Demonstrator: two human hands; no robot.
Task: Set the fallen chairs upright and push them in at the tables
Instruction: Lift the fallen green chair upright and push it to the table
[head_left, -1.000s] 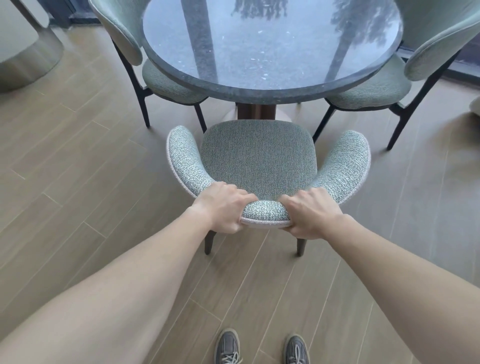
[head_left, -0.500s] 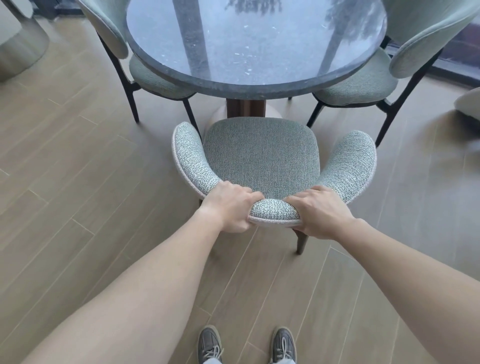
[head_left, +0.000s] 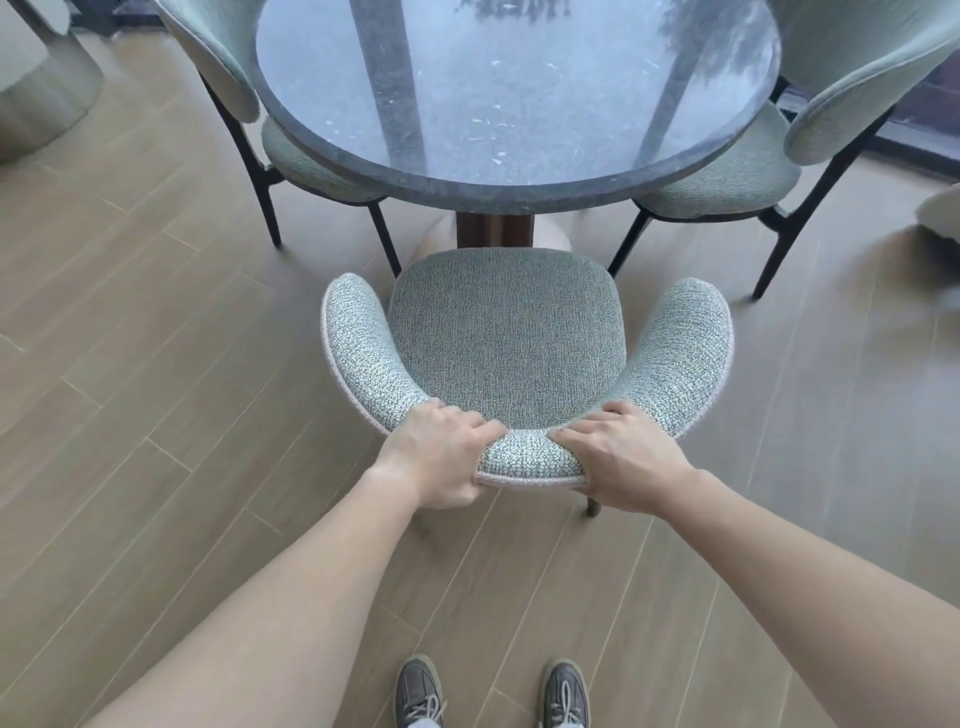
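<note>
Fingers (head_left: 470, 423) of left hand (head_left: 439, 457) and right hand (head_left: 626, 457) clamped over backrest of upright chair (head_left: 506, 332), seat front just short of round table (head_left: 514, 93) rim. Open floor (head_left: 156, 364) either side; chair's front legs hidden.

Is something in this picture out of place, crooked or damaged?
Nothing looks damaged or spilled. Only the near chair stands out: it is upright but not yet under the round table, unlike the two side chairs. The left hand and right hand grip its backrest.
</note>
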